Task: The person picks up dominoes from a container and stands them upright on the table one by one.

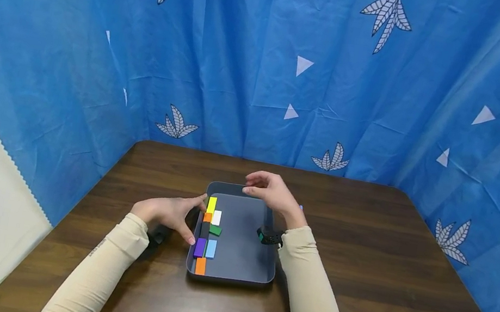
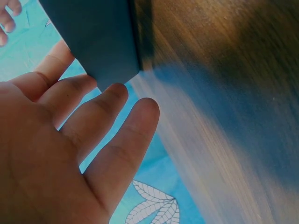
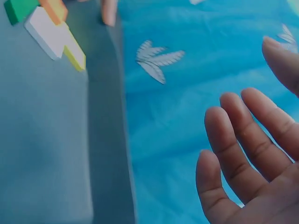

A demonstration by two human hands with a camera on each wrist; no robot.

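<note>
Spread grip on both sides: left hand (image 1: 171, 212) is standing at the left side of the grey tray (image 1: 241, 248), thumb toward the near end, fingers toward the far; whether it is touching, cannot tell. Right hand (image 1: 274, 190) is hanging over the tray's far right, fingers loosely bent, thumb apart, pinching nothing. Coloured blocks (image 1: 211, 249) are lying along the tray's left side inside. Left wrist view is showing the tray's outer face (image 2: 98, 42), hidden from the head view; right wrist view is revealing the right palm and gaps between fingers.
</note>
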